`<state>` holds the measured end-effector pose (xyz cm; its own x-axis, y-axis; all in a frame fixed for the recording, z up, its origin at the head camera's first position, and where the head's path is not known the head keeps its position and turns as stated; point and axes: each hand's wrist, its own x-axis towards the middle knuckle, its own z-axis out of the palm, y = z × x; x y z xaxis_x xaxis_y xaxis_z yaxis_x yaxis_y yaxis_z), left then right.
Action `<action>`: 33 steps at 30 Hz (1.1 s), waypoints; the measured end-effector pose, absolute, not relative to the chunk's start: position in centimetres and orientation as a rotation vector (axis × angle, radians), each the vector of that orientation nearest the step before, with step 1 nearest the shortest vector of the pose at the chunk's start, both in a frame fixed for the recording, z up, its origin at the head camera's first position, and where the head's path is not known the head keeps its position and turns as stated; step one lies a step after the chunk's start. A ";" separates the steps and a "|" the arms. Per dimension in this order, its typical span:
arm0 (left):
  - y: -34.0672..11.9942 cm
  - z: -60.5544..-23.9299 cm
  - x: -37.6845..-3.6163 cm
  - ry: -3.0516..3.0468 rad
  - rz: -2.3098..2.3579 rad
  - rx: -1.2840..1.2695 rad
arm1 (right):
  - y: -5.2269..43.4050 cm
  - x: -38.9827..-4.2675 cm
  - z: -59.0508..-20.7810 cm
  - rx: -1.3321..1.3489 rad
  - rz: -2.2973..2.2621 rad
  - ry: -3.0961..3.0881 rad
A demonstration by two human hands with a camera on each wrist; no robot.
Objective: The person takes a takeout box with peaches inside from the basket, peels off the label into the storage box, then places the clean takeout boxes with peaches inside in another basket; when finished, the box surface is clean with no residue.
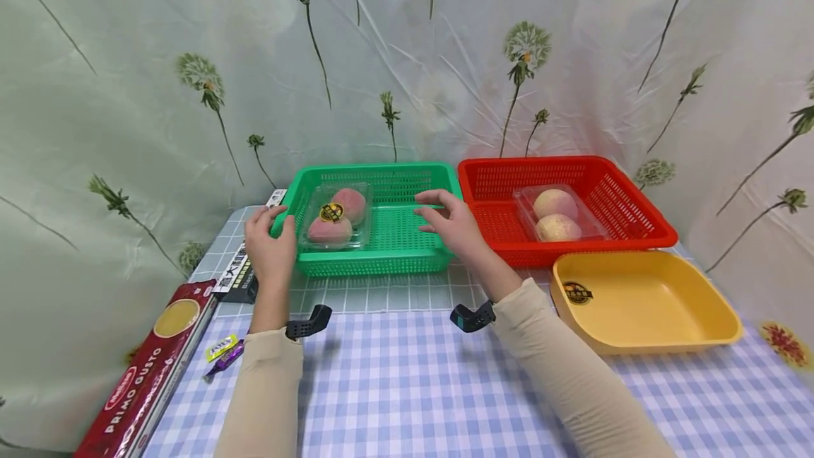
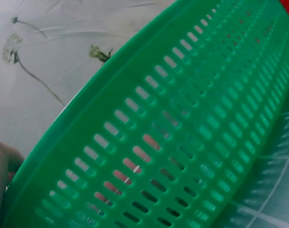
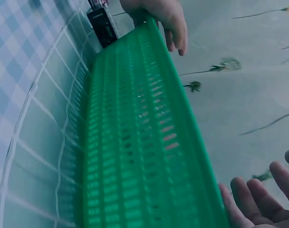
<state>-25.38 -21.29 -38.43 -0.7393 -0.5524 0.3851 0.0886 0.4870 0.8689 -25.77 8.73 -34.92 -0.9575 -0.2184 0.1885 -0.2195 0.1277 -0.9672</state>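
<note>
Head view: I see green basket at centre of table, red basket touching its right side, yellow tray nearer, right.

My left hand grips green basket's left rim, fingers curled over edge.

Right hand hovers over basket's right part, fingers relaxed, holding nothing.

Clear peach pack sits in basket's left half; only head view shows it whole.

Left wrist view: just slotted wall, pink through slots.

Right wrist view: spread fingers beside rim.

Checked table bears green basket, red basket, yellow tray.
</note>
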 end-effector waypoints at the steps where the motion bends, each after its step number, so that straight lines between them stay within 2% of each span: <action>1: -21.5 -38.4 -25.4 -2.113 -1.298 0.388 | 8.2 -26.1 -35.0 0.449 2.035 -2.381; 12: -22.0 -38.2 -25.4 -2.296 -1.406 0.537 | 3.7 -28.8 -35.3 0.428 2.054 -2.636; 25: -22.0 -38.6 -25.3 -2.286 -1.351 0.504 | 0.8 -30.5 -35.4 0.363 2.196 -2.912; 33: -21.8 -38.5 -25.3 -2.289 -1.331 0.518 | 0.6 -30.9 -35.6 0.228 2.662 -2.612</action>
